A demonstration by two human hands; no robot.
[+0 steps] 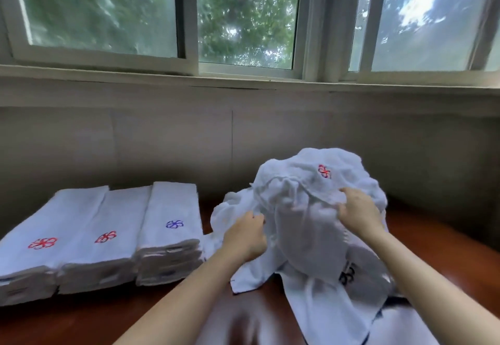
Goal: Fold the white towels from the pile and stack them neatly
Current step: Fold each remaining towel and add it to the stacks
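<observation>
Both my hands, left (244, 239) and right (358, 216), pinch one towel (305, 225) atop the pile (324, 179) on the tabletop (81, 320). It's soft, light, floppy (I'd grab its corners).

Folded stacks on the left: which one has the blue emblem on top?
The stack nearest the pile, rightmost of the three. The other two stacks show red emblems.

We find no readable text, brand or number. The only marks are embroidered pinwheel emblems: red on two folded stacks (40, 247) (104, 239), blue on the third stack (173, 225), red on the crumpled pile (324, 171), and a dark, blurred one on a hanging towel (347, 274).
</observation>
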